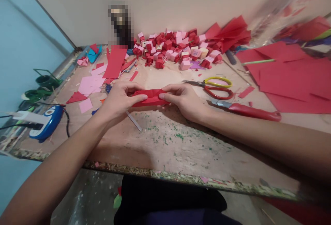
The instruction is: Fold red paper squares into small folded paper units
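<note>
A folded strip of red paper (151,98) is held level between my two hands, over the middle of the wooden table. My left hand (123,95) pinches its left end, thumb on the near face and fingers behind. At the other end, my right hand (182,98) grips the paper the same way, its thumb tip close to the left one. Creases run along the strip. The fingers behind the paper are partly hidden. Scissors (210,85) with yellow and red handles lie just beyond my right hand, and a red-handled knife (250,110) rests near my right forearm.
Small red and pink folded paper cubes (170,49) are heaped against the back wall. Red paper sheets (292,76) spread at the right. Pink paper scraps (90,84) lie left, near a blue power strip (48,123). The table's chipped front edge (181,178) runs below my arms.
</note>
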Action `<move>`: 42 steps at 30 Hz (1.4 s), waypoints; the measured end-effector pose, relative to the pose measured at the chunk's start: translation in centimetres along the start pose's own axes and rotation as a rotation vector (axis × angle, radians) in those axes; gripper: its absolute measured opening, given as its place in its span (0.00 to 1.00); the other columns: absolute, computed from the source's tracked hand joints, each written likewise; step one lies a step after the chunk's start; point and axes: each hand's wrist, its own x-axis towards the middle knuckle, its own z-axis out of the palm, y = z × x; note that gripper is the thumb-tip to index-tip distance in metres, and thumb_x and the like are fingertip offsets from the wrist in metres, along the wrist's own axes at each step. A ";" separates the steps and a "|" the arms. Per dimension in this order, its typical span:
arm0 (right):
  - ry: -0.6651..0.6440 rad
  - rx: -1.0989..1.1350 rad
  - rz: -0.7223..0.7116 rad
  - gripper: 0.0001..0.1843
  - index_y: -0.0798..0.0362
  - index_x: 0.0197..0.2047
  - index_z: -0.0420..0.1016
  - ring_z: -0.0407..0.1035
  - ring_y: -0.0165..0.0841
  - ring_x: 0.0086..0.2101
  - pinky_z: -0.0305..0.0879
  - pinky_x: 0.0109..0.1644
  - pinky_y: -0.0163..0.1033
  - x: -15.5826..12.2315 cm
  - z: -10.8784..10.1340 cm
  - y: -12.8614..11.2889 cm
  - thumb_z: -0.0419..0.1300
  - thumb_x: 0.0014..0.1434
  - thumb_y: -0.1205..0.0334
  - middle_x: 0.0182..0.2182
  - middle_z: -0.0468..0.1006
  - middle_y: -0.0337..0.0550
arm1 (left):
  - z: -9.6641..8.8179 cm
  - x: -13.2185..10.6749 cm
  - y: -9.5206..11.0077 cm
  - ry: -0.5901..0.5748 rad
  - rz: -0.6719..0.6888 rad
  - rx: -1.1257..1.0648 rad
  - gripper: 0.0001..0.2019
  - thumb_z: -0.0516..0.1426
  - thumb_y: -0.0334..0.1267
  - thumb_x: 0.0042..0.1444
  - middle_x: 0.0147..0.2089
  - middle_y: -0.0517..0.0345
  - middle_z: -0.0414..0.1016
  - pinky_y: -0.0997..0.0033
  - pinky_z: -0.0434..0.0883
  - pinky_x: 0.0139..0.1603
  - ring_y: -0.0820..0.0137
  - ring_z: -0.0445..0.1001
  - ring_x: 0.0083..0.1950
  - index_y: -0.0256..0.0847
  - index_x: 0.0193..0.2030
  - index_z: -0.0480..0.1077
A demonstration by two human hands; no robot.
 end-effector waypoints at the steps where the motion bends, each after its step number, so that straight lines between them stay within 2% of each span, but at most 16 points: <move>1: -0.003 -0.009 0.002 0.11 0.53 0.35 0.84 0.75 0.33 0.26 0.70 0.33 0.39 0.0 0.0 -0.1 0.76 0.57 0.55 0.25 0.84 0.41 | -0.1 0.0 -0.1 0.008 0.009 0.006 0.05 0.71 0.37 0.48 0.34 0.54 0.84 0.70 0.72 0.34 0.68 0.77 0.33 0.40 0.32 0.84; 6: -0.057 -0.234 -0.081 0.09 0.52 0.39 0.88 0.76 0.34 0.33 0.71 0.41 0.41 -0.1 0.0 -0.6 0.74 0.59 0.56 0.35 0.87 0.43 | -0.2 0.1 -0.2 -0.007 0.107 0.141 0.03 0.69 0.37 0.52 0.32 0.57 0.82 0.69 0.70 0.35 0.69 0.75 0.33 0.42 0.30 0.83; 10: -0.083 -0.312 -0.104 0.08 0.52 0.38 0.89 0.77 0.35 0.35 0.72 0.45 0.42 -0.1 0.1 -0.8 0.73 0.59 0.57 0.37 0.88 0.43 | 0.0 0.0 -0.3 -0.056 0.161 0.196 0.03 0.68 0.37 0.54 0.32 0.59 0.81 0.69 0.69 0.35 0.70 0.73 0.33 0.42 0.32 0.82; 16: -0.071 -0.324 -0.105 0.10 0.53 0.38 0.90 0.77 0.36 0.35 0.72 0.44 0.42 -0.1 0.0 -0.7 0.72 0.61 0.55 0.36 0.88 0.43 | 0.4 -0.1 -0.6 -0.092 0.142 0.061 0.03 0.68 0.34 0.53 0.36 0.59 0.81 0.71 0.69 0.34 0.71 0.75 0.34 0.41 0.35 0.79; 22: -0.105 -0.288 -0.151 0.11 0.47 0.46 0.92 0.80 0.39 0.44 0.73 0.53 0.45 -0.1 -0.5 -0.7 0.70 0.63 0.57 0.45 0.90 0.44 | 0.6 -0.1 -1.0 -0.104 0.175 0.014 0.03 0.67 0.34 0.52 0.38 0.56 0.82 0.69 0.74 0.41 0.68 0.78 0.38 0.42 0.33 0.77; 26: -0.148 -0.303 -0.151 0.14 0.48 0.43 0.92 0.79 0.40 0.43 0.72 0.51 0.44 -0.2 -0.5 -1.0 0.70 0.65 0.48 0.43 0.90 0.44 | 0.6 -0.1 -1.5 -0.103 0.230 0.016 0.03 0.65 0.30 0.53 0.40 0.56 0.83 0.68 0.75 0.46 0.68 0.80 0.41 0.42 0.33 0.79; 29: -0.126 -0.303 -0.121 0.15 0.49 0.40 0.91 0.78 0.38 0.39 0.71 0.47 0.44 -0.2 -0.3 -1.1 0.70 0.66 0.48 0.38 0.89 0.44 | 0.7 0.0 -1.6 -0.099 0.265 0.035 0.03 0.65 0.30 0.54 0.40 0.56 0.83 0.68 0.76 0.46 0.69 0.80 0.41 0.42 0.32 0.79; 32: -0.108 -0.279 -0.099 0.10 0.50 0.40 0.91 0.77 0.36 0.37 0.70 0.47 0.43 -0.2 -0.2 -0.9 0.72 0.63 0.52 0.39 0.89 0.43 | 0.8 -0.1 -1.3 -0.115 0.236 0.046 0.03 0.68 0.33 0.53 0.39 0.56 0.82 0.68 0.76 0.45 0.67 0.79 0.41 0.43 0.31 0.80; 36: -0.048 -0.269 -0.073 0.09 0.51 0.40 0.90 0.77 0.37 0.38 0.71 0.49 0.43 -0.2 -0.1 -1.0 0.73 0.60 0.56 0.39 0.89 0.43 | 0.8 -0.3 -1.1 -0.108 0.132 -0.008 0.10 0.73 0.40 0.52 0.36 0.59 0.80 0.70 0.74 0.40 0.70 0.77 0.36 0.42 0.33 0.78; 39: -0.028 -0.274 -0.054 0.09 0.51 0.39 0.90 0.77 0.37 0.37 0.71 0.47 0.43 -0.3 0.0 -1.1 0.72 0.60 0.55 0.39 0.89 0.44 | 0.5 -0.3 -1.2 -0.109 0.090 -0.082 0.10 0.71 0.43 0.57 0.36 0.59 0.79 0.72 0.73 0.38 0.71 0.76 0.35 0.42 0.35 0.78; 42: -0.022 -0.298 -0.073 0.09 0.50 0.40 0.90 0.78 0.38 0.37 0.72 0.45 0.43 -0.4 0.0 -1.0 0.72 0.60 0.55 0.39 0.89 0.44 | 0.2 -0.2 -1.1 -0.133 0.054 -0.068 0.07 0.69 0.41 0.58 0.38 0.56 0.82 0.71 0.73 0.39 0.69 0.77 0.38 0.41 0.38 0.81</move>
